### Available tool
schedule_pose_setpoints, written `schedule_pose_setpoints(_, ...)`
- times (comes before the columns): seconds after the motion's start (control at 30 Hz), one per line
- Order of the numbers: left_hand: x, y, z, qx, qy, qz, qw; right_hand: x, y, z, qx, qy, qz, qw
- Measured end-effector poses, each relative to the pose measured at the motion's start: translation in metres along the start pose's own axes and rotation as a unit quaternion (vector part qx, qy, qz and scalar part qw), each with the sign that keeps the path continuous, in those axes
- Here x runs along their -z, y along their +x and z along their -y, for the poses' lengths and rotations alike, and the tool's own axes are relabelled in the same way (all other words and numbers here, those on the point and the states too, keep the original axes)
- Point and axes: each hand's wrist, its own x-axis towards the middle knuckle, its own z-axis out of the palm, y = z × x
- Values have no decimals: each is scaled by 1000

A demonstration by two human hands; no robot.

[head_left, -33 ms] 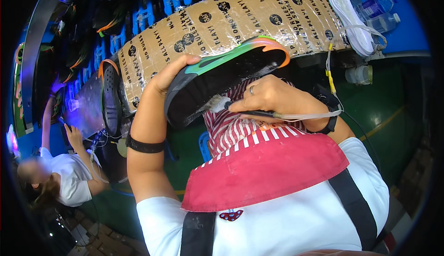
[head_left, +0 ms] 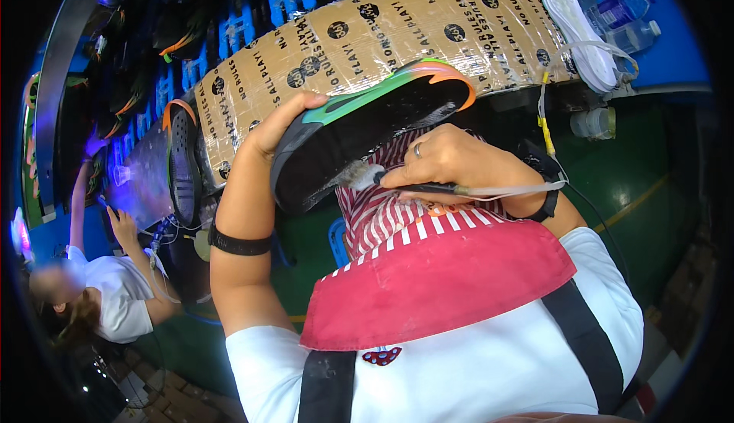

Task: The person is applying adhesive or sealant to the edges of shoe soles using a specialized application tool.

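Note:
My left hand is closed on the heel end of a shoe sole, with the thumb over its rim. The sole is tilted, its black hollow face toward me; its side wall runs from black through green to orange at the far right end. In my right hand is a black-handled brush with a thin clear tube trailing from its handle past my wrist. Its pale bristles touch the sole's lower edge, near the heel half. Wet, shiny streaks show along that edge.
A cardboard-covered bench curves behind the sole. White soles and plastic bottles lie at the far right. Another black sole stands at the left, near a co-worker. A yellow-jointed tube hangs right of my hand.
The brush tip has shifted very slightly right and toward me. The sole has moved a touch to the left; both grips are the same.

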Motion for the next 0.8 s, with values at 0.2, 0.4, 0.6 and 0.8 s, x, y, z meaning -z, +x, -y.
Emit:
schedule_pose_setpoints(0.2,-26,-9,15,-9,-164,73,984,7,5,-3,-106,156,-129,974)
schedule_pose_setpoints(0.4,-39,-3,51,-66,-304,173,935,11,1,-17,-252,221,-255,907)
schedule_pose_setpoints(0.6,-27,11,72,-78,-321,113,937,12,0,-27,-253,129,-385,878)
schedule_pose_setpoints(0.8,-44,14,78,-162,-459,156,860,14,8,4,-102,69,-223,967)
